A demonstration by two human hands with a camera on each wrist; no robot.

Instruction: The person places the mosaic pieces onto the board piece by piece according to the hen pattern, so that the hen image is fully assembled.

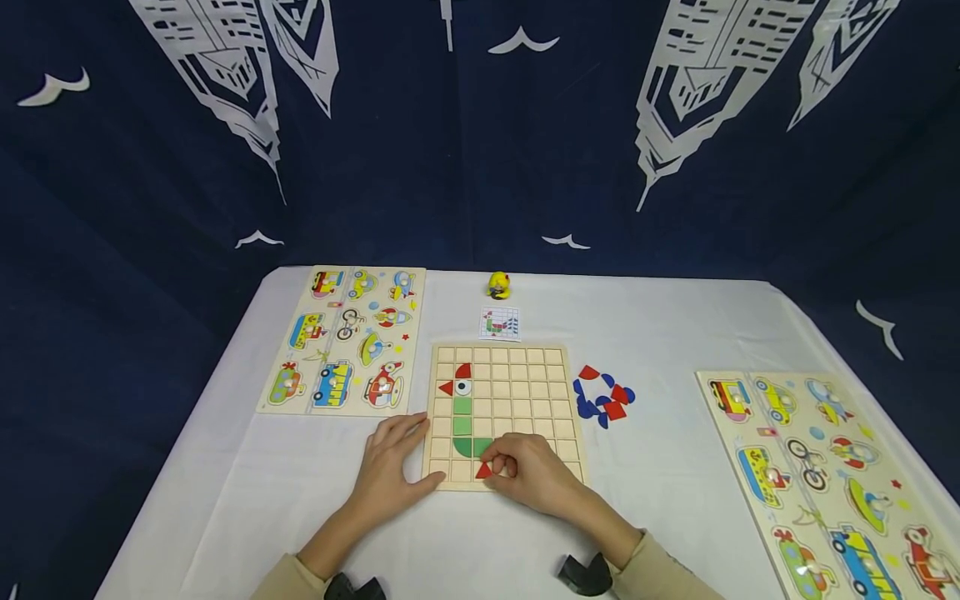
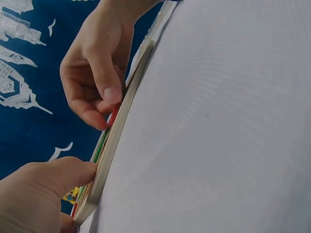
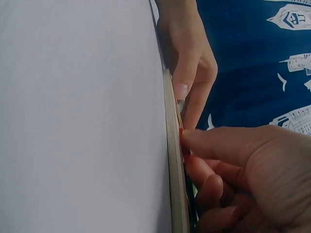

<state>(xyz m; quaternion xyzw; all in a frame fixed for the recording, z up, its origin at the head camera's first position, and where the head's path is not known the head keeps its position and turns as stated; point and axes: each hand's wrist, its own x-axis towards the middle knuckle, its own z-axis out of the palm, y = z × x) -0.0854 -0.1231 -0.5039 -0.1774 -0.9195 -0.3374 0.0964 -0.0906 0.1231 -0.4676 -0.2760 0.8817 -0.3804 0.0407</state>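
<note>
A wooden grid board (image 1: 528, 408) lies on the white table. My right hand (image 1: 536, 475) pinches a red triangle (image 1: 483, 472) over a cell near the board's front edge; the right wrist view also shows the red triangle (image 3: 183, 141) at the thumb and index fingertips. My left hand (image 1: 390, 467) rests at the board's front-left corner, thumb and fingers spread along its edges. In the left columns sit a red quarter circle (image 1: 464, 371), a small red triangle (image 1: 447, 388), an eye tile (image 1: 463, 387), two green squares (image 1: 462, 406) and a green quarter circle (image 1: 463, 447). Another green piece (image 1: 482, 448) is partly hidden by my right hand.
Several loose red and blue pieces (image 1: 615, 410) lie right of the board. Behind it are a printed pattern card (image 1: 499, 323) and a yellow toy duck (image 1: 498, 285). Vehicle picture boards stand left (image 1: 285, 396) and right (image 1: 757, 433). A dark blue curtain (image 1: 465, 150) hangs behind the table.
</note>
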